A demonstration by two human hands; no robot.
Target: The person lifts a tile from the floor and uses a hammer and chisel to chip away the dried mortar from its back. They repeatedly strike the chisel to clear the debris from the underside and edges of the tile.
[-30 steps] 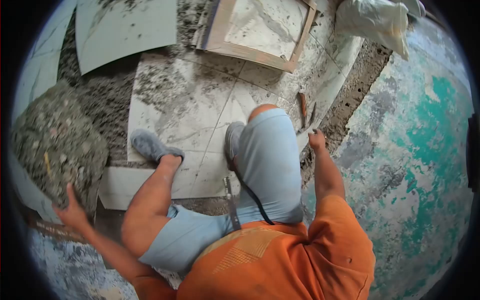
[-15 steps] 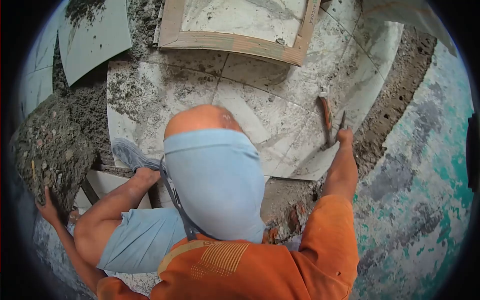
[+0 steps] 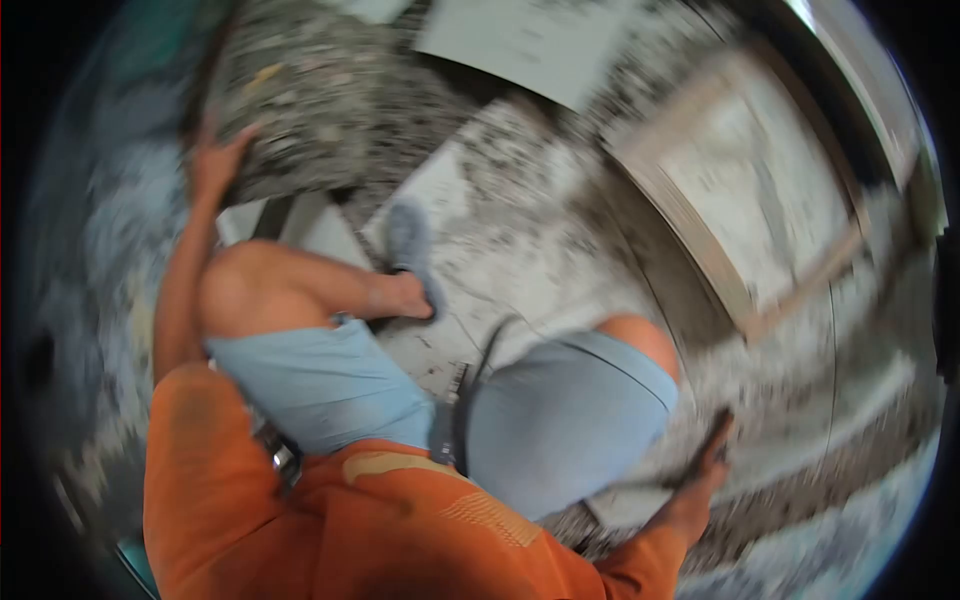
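Observation:
My left hand (image 3: 218, 165), thumb and fingers apart, is at the near edge of a heap of grey, gravelly mortar (image 3: 310, 110). Whether it presses on the heap is blurred. Low on the right, my right hand (image 3: 712, 468) is closed, and a dark, narrow thing sticks up from it, too smeared to name. That hand is above pale, mortar-smeared tiles (image 3: 780, 385), to the right of my bent knee. A grey shoe (image 3: 408, 240) on my foot rests on the tiles between the hands.
A stack of tiles in a cardboard frame (image 3: 690, 235) stands at the right. Loose pale tiles (image 3: 525, 45) lie at the top over rough mortar. A strip of bedding mortar (image 3: 800, 495) runs along the lower right, beside a worn, paint-stained floor (image 3: 860, 545).
My view has swung left, so the mortar heap and tile stack appear farther right. My left hand still stays at the heap. The orange-handled tool seen beside my right hand is no longer distinguishable.

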